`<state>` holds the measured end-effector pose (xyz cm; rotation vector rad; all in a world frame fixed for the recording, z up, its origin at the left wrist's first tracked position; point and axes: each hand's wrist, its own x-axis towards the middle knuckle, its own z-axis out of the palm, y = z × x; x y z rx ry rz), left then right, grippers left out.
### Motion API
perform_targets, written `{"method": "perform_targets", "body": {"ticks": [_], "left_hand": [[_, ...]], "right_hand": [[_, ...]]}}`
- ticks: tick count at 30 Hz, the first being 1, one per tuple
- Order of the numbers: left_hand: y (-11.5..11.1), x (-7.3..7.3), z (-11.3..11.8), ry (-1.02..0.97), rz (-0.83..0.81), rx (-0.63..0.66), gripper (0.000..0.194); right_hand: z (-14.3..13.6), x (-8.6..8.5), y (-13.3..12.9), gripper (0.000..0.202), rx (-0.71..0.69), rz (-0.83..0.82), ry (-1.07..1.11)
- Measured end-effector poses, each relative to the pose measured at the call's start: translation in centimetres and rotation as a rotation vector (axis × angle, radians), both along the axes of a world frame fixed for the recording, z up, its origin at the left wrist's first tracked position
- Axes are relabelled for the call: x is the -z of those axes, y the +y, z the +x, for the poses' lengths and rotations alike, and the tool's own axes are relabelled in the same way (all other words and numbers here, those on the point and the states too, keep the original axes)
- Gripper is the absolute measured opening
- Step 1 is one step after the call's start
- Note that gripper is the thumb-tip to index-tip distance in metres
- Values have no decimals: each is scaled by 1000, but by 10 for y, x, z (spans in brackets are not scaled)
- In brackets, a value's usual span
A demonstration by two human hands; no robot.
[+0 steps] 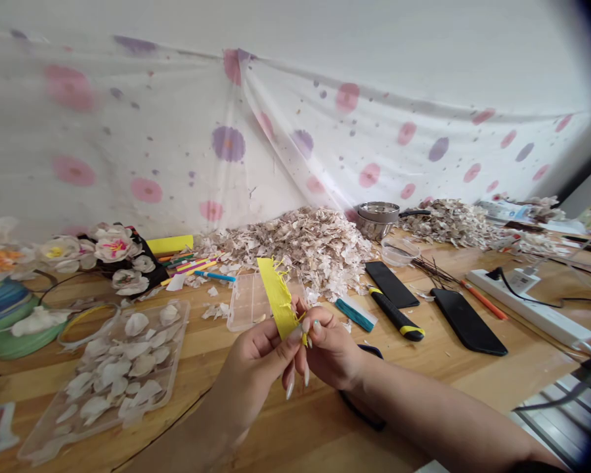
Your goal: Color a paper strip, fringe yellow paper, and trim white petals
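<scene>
A yellow strip of crepe paper [277, 294] with a fringed right edge stands tilted up between my hands above the table. My left hand [263, 361] is closed, pinching the strip near its lower end between thumb and fingers. My right hand [329, 345] is closed too, its thumb and forefinger pinching the fringed edge at the bottom of the same strip. The two hands touch or nearly touch there. Just behind them lies a clear compartment box [243, 302]. To the left, a clear plastic tray [181, 341] holds several pale petals [113, 373].
A heap of pale dried flakes [305, 246] lies against the wall. On the right are a black-and-yellow utility knife [396, 314], dark phones [467, 320], a teal paper roll [354, 315], a power strip [532, 305] and metal bowls [378, 220]. Flower decorations [121, 253] stand at left.
</scene>
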<state>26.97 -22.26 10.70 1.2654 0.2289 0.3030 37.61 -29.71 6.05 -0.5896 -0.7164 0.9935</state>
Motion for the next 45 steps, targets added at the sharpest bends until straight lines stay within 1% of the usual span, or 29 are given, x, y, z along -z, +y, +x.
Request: {"method": "perform_targets", "body": {"ticks": [6,13,20,23,27,33,37,42,45], "left_hand": [[0,2,-2,13,8,-9,38],[-1,1,-1,6,27,15,38],[1,2,-1,10,122,23,38],[1,4,-1,10,187,-18,38],[1,8,-1,4,265,-88,35],[3,14,-3,7,381,-170,29],[4,15,-3,9,416,-191,28],[4,17,-1,7,482,-216,27],[4,18,-1,9,522,-238,27]], "right_hand": [[0,-1,0,24,-38,23,26],[0,-4,0,23,-14,43,66],[1,-1,1,18,-89,132,115],[2,1,3,20,-138,160,131],[2,0,2,19,-155,113,149],[4,-1,4,14,-130,108,154],[4,-2,6,19,-126,43,163],[3,-5,6,18,-82,55,190],[3,-4,6,21,-67,37,190]]}}
